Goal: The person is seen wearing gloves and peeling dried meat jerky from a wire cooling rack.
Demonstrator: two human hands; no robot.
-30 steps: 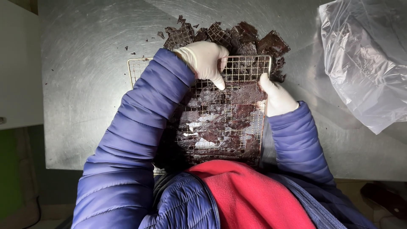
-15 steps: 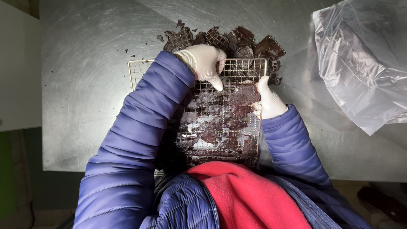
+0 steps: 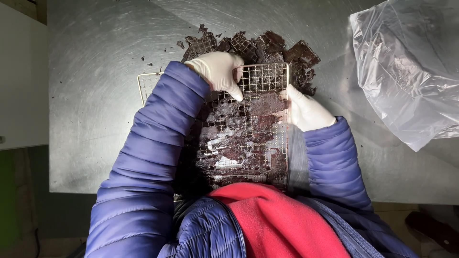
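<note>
Head | both hands [image 3: 217, 71] [image 3: 306, 111] gripping wire rack [image 3: 248, 138] | clear plastic bag [image 3: 411, 76] far right

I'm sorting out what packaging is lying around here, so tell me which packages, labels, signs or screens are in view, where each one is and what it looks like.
Clear plastic bag: far right on the metal table, crumpled, transparent, open and loosely spread, apart from the wire rack that both gloved hands hold.
No labels, signs or screens show.

wire rack [image 3: 260, 79] left part behind sleeve [image 3: 158, 124], plastic bag [image 3: 406, 76] cut off right
</note>
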